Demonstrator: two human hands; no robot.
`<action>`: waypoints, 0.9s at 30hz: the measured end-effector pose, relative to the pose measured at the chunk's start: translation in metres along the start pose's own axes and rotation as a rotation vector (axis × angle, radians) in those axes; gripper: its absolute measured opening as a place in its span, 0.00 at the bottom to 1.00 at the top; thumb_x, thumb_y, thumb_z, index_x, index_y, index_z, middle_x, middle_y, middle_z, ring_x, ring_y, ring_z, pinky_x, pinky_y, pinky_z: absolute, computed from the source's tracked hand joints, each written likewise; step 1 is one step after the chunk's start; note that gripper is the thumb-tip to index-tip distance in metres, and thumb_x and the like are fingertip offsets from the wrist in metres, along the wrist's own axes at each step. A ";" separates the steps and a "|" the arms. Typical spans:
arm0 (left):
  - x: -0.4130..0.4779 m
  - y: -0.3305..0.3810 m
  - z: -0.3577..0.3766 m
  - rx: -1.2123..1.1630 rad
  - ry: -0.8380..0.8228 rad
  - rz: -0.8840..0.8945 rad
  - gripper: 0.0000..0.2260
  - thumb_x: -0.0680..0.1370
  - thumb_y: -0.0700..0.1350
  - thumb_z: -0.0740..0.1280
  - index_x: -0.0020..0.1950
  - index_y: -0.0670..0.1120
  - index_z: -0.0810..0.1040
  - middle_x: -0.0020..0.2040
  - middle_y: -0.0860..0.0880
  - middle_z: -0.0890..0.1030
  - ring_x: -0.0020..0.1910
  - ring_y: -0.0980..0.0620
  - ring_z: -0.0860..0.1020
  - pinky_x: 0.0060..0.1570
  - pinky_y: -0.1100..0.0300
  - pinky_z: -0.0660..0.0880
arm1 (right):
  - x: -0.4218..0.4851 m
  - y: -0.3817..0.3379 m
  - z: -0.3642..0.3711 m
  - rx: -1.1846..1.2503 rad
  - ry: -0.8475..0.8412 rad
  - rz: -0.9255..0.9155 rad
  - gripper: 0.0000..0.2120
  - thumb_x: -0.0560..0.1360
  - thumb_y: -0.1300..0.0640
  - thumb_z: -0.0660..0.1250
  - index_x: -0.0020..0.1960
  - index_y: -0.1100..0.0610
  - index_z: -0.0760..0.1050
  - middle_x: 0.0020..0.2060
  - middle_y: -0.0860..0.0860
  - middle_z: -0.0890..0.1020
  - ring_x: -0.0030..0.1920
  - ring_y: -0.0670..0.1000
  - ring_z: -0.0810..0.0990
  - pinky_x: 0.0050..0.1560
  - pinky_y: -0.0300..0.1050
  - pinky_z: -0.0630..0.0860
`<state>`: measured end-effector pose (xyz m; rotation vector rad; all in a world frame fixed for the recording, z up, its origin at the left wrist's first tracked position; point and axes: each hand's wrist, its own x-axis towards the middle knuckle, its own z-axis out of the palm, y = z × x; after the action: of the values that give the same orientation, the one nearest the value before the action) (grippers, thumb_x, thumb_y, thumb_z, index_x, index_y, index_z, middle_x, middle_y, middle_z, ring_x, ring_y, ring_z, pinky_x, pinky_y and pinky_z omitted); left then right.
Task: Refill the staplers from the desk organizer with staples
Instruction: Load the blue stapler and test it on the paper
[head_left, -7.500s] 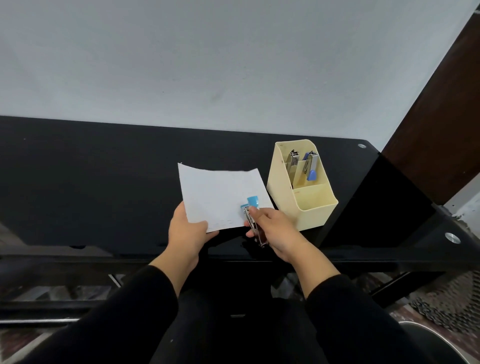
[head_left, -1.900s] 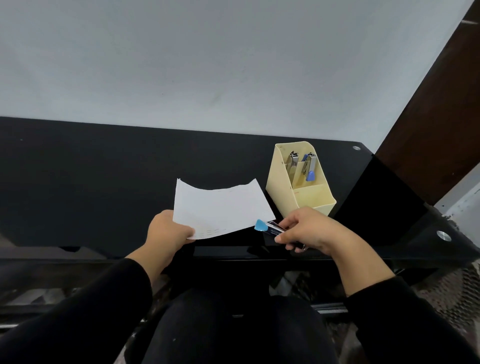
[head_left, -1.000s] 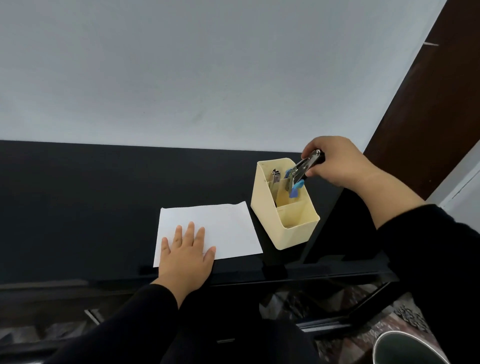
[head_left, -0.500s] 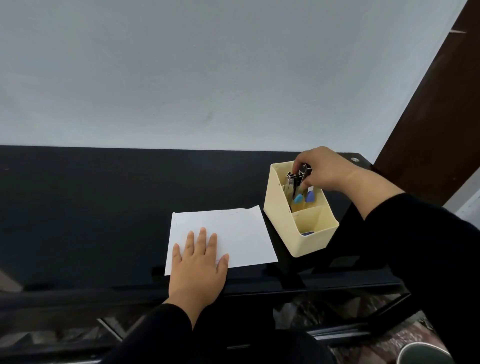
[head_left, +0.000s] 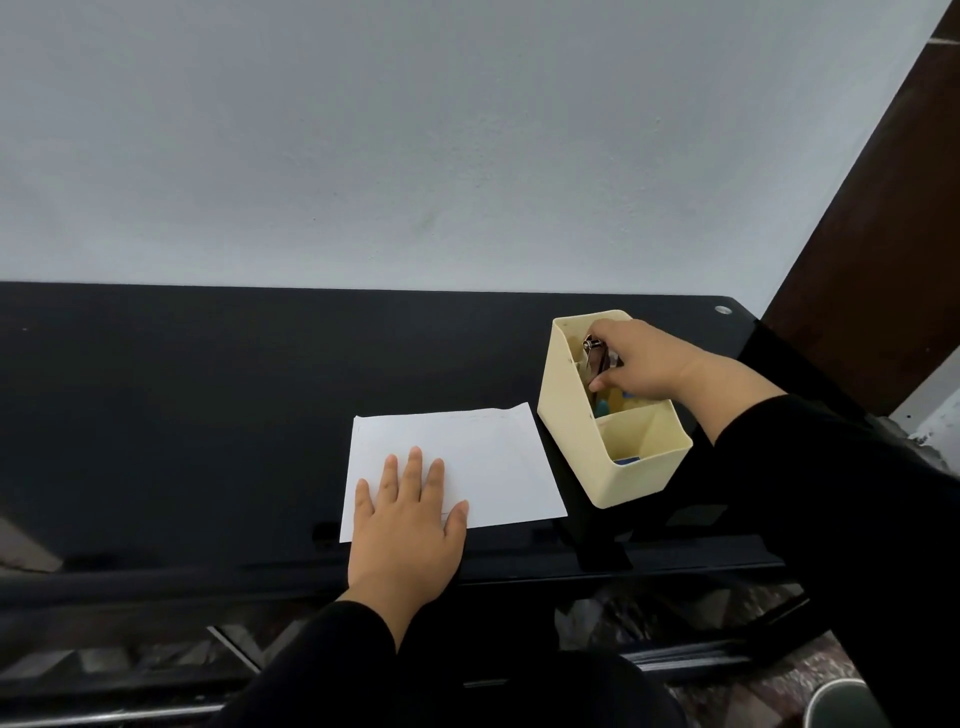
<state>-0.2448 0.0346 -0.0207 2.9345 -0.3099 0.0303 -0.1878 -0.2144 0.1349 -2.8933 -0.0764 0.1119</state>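
R hand (head_left: 649, 364) now down in organizer (head_left: 623, 478) back slot, stapler (head_left: 595, 356) gripped between curled fingers and thumb. Looks like it's going back, next one due. L hand (head_left: 410, 525) flat, fingers straight, paper (head_left: 493, 457) under them.

Left hand (head_left: 410, 525) flat; right hand (head_left: 644, 364) pinches stapler (head_left: 596, 356).

The left sleeve (head_left: 311, 670) is plain black cloth, long, ending at the wrist of the left hand (head_left: 410, 525); the right sleeve (head_left: 831, 493), equally black, ends just above the wrist of the right hand (head_left: 644, 364).
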 end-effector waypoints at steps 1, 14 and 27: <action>0.000 0.000 0.000 0.001 0.000 0.000 0.27 0.77 0.59 0.39 0.75 0.51 0.41 0.76 0.50 0.40 0.74 0.48 0.37 0.70 0.47 0.36 | 0.000 -0.001 0.001 0.005 0.000 0.008 0.16 0.71 0.57 0.70 0.41 0.45 0.62 0.44 0.48 0.73 0.48 0.56 0.74 0.48 0.52 0.73; 0.000 0.000 -0.001 -0.007 -0.007 0.002 0.27 0.77 0.60 0.39 0.75 0.52 0.42 0.76 0.50 0.40 0.74 0.48 0.37 0.70 0.47 0.36 | -0.003 -0.007 0.007 0.028 0.047 0.035 0.18 0.71 0.57 0.71 0.56 0.52 0.66 0.55 0.54 0.76 0.48 0.54 0.74 0.51 0.53 0.76; 0.000 -0.001 0.001 -0.017 0.009 -0.003 0.27 0.77 0.60 0.40 0.75 0.52 0.43 0.76 0.51 0.41 0.74 0.49 0.37 0.70 0.48 0.37 | -0.016 0.021 -0.042 -0.168 0.136 -0.023 0.22 0.69 0.56 0.72 0.62 0.55 0.73 0.61 0.53 0.75 0.61 0.53 0.71 0.57 0.44 0.67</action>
<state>-0.2450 0.0350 -0.0217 2.9170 -0.3032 0.0410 -0.1994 -0.2460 0.1711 -3.0566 -0.0992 -0.1008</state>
